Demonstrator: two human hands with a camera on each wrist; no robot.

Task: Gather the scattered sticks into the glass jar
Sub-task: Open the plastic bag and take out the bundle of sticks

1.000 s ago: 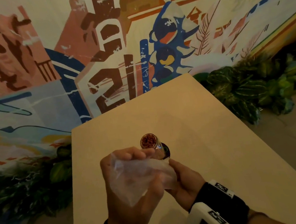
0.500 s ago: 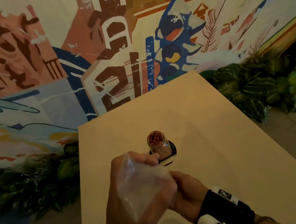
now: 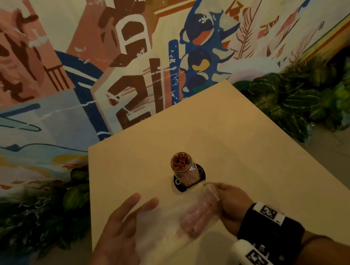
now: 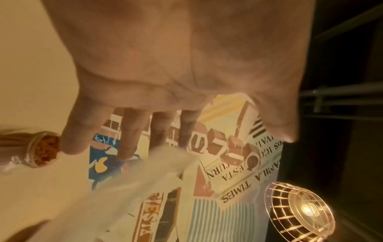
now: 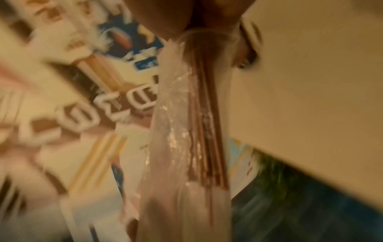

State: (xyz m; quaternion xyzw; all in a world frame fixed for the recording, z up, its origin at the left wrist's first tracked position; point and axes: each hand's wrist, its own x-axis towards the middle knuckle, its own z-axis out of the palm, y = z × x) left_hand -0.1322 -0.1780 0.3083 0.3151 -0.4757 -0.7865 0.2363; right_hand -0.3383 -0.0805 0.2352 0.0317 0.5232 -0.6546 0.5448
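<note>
A small glass jar (image 3: 182, 167) packed with red-tipped sticks stands upright on a black round disc (image 3: 199, 174) mid-table. Just in front of it a clear plastic bag (image 3: 172, 223) is stretched between my hands, with a few thin sticks (image 3: 195, 218) inside. My left hand (image 3: 135, 206) lies flat, palm up, fingers straight, and the bag rests across it. My right hand (image 3: 219, 190) pinches the bag's right end. The left wrist view shows the straight fingers (image 4: 128, 144), the bag (image 4: 145, 180) and the jar (image 4: 41, 150). The right wrist view is blurred; it shows the bag and sticks (image 5: 205, 122).
The beige table (image 3: 238, 146) runs away from me toward a painted mural wall (image 3: 137, 59). Green leafy plants (image 3: 299, 102) line the floor on the right, and more plants (image 3: 36, 217) stand on the left. A caged lamp (image 4: 300, 211) glows overhead.
My left hand has let go of the crumpled bag and opened flat. The bag now lies stretched out sideways between both hands, lower and nearer the table.
</note>
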